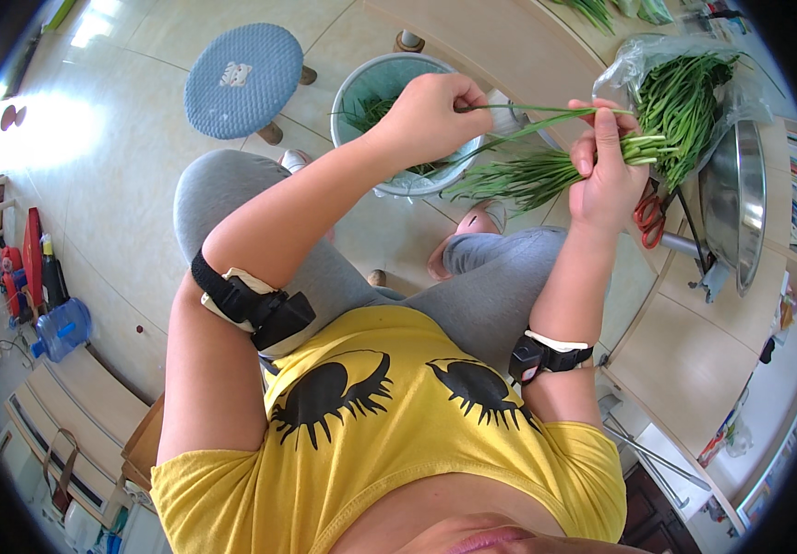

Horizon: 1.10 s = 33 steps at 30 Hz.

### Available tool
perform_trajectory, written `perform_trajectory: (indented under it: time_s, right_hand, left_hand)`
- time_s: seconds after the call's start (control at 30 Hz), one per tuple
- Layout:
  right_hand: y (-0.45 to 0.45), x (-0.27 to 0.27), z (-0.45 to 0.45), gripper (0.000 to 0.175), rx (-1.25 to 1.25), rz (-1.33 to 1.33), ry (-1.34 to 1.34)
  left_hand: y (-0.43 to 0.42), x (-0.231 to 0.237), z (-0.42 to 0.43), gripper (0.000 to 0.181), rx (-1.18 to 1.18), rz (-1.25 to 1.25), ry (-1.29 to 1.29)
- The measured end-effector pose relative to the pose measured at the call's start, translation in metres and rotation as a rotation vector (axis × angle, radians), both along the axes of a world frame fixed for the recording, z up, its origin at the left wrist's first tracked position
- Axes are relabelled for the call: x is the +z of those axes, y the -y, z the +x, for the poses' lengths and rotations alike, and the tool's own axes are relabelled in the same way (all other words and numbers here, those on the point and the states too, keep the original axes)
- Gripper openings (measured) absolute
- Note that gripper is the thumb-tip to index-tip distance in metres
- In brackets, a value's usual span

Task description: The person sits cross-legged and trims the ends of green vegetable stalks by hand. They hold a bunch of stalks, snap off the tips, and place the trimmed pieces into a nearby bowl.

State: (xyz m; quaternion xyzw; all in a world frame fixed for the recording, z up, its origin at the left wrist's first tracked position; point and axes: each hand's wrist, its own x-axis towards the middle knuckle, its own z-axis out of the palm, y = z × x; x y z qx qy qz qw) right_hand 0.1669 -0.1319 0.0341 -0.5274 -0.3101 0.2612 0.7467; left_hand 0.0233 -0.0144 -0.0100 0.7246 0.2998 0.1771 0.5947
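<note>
My right hand (606,163) grips a bunch of green garlic chives (533,180), its pale cut ends pointing right. Between that hand's thumb and fingertips lies the pale end of a separate chive strand (537,108). The strand's other end is pinched by my left hand (436,114), so it stretches almost level between both hands. Below the left hand stands a round pale bin (338,131) lined with plastic, with loose green leaves (374,114) inside. A larger heap of chives (689,111) rests in a clear plastic bag (630,59) beyond my right hand.
Red-handled scissors (649,220) and a tilted stainless-steel basin (751,208) are right of my right hand. A blue-covered stool (246,79) stands left of the bin. A wooden tabletop (689,374) runs along the right. A blue water jug (64,329) sits far left.
</note>
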Motion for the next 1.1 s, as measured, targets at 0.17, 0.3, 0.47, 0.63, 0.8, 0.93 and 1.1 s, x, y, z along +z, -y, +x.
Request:
perform_trajectory:
  time_s: [0.17, 0.3, 0.47, 0.63, 0.8, 0.93, 1.1]
  right_hand:
    - [0.004, 0.005, 0.009, 0.011, -0.139, 0.005, 0.027]
    - [0.012, 0.011, 0.019, 0.013, -0.246, 0.023, 0.082]
    - [0.018, 0.015, 0.024, 0.013, -0.297, 0.062, 0.106]
    - [0.019, 0.015, 0.02, 0.013, -0.288, 0.063, 0.131]
    - [0.016, 0.015, 0.013, 0.012, -0.312, 0.086, 0.173]
    - [0.013, 0.017, 0.013, 0.014, -0.387, 0.073, 0.161]
    - [0.012, 0.02, 0.016, 0.015, -0.478, 0.074, 0.145]
  left_hand:
    - [-0.014, -0.003, -0.009, 0.022, -0.135, -0.173, 0.036]
    - [-0.026, -0.002, -0.019, 0.023, -0.126, -0.166, 0.077]
    - [-0.033, -0.004, -0.023, 0.019, -0.139, -0.152, 0.067]
    - [-0.032, -0.008, -0.016, 0.018, 0.029, -0.279, 0.057]
    - [-0.031, -0.015, -0.009, 0.023, 0.252, -0.593, 0.08]
    - [-0.03, -0.025, -0.004, 0.028, 0.218, -0.318, 0.038]
    - [-0.018, -0.037, -0.003, 0.033, -0.005, -0.277, 0.064]
